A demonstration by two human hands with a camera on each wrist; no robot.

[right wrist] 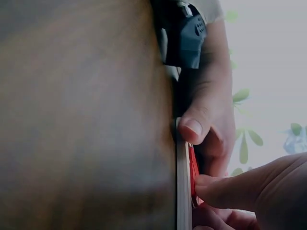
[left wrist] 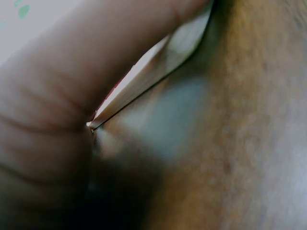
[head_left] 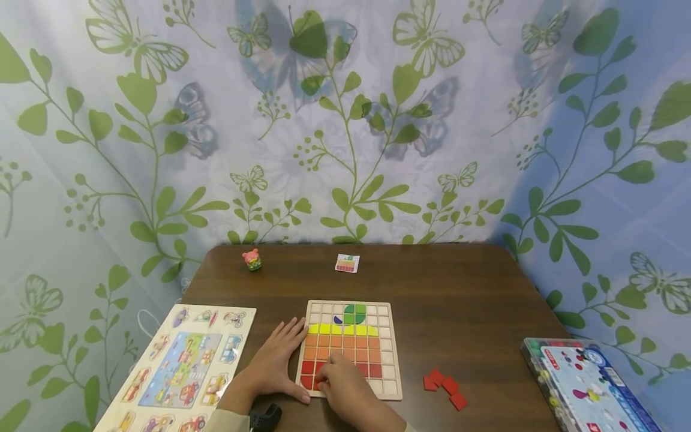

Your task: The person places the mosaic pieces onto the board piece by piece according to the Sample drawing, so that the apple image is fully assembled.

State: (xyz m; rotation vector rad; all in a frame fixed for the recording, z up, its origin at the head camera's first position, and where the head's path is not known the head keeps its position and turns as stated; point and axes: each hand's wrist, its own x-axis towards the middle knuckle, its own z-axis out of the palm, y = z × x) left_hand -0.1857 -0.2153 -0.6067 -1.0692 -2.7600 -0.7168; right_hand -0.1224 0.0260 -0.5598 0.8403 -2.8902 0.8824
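Observation:
A square wooden grid board [head_left: 386, 344] lies on the table, filled with rows of yellow, orange and red tiles below a green leaf shape and a small blue piece. My left hand [head_left: 274, 359] rests along its left side, fingers spread and thumb at the near-left corner. Over the lowest rows, my right hand [head_left: 348, 387] has its fingers curled down at the red tiles [head_left: 307, 368]. In the right wrist view, its thumb and fingers pinch a red tile [right wrist: 194, 175] at the board's surface. The right hand hides part of the bottom row.
Several loose red tiles [head_left: 450, 384] lie right of the board. A small picture card [head_left: 347, 263] and a pink-headed figurine [head_left: 251, 259] sit farther back. At left is a vehicle puzzle board [head_left: 183, 369]; at right, a clear box [head_left: 594, 390] with a printed lid.

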